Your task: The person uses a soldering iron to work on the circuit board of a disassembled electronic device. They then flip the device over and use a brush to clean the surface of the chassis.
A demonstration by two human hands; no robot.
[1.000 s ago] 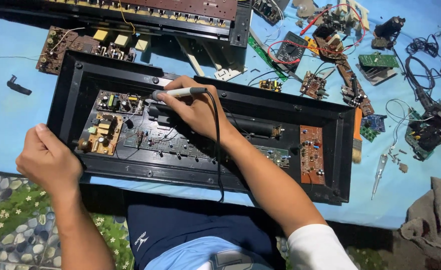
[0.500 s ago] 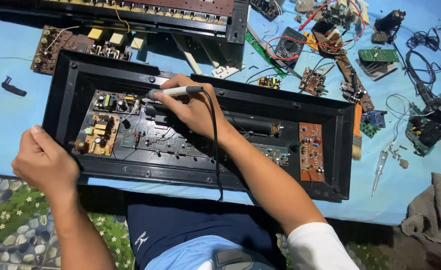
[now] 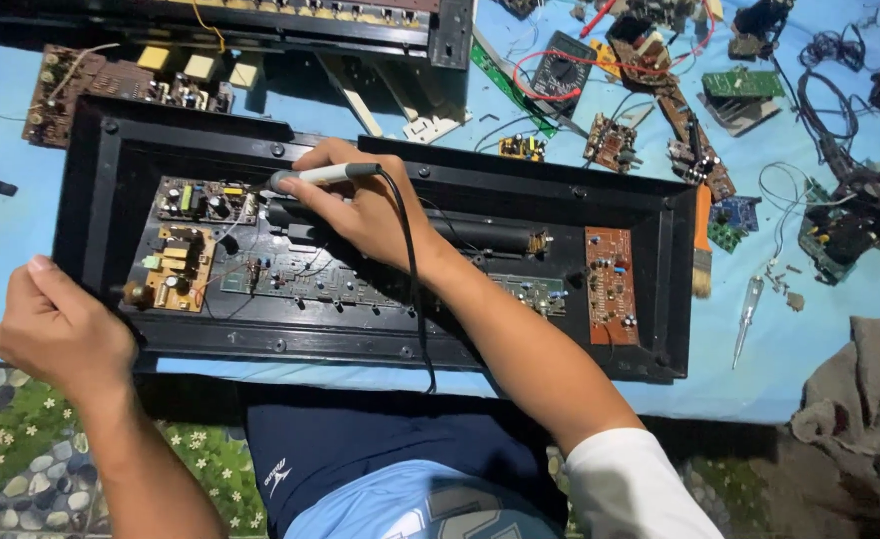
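Soldering iron (image 3: 322, 175) as before, pinched in right hand (image 3: 365, 210); left hand (image 3: 61, 329) fisted, lower

My right hand (image 3: 365, 215) holds the soldering iron (image 3: 310, 177) inside the open case (image 3: 380, 344); my left hand (image 3: 61, 329) grips its left end; a brush (image 3: 701, 240) lies to its right.

You're in a makeshift electronics repair spot — more a home corner than a proper workshop. A blue sheet (image 3: 829, 349) covers the surface, strewn with loose circuit boards (image 3: 612, 142), a multimeter (image 3: 563, 62), tangled wires (image 3: 819, 110), a brush (image 3: 701, 240) and a screwdriver (image 3: 746, 317). An opened black casing (image 3: 380, 250) shows its boards — and a flower-patterned mat (image 3: 21, 429) lies beneath you.
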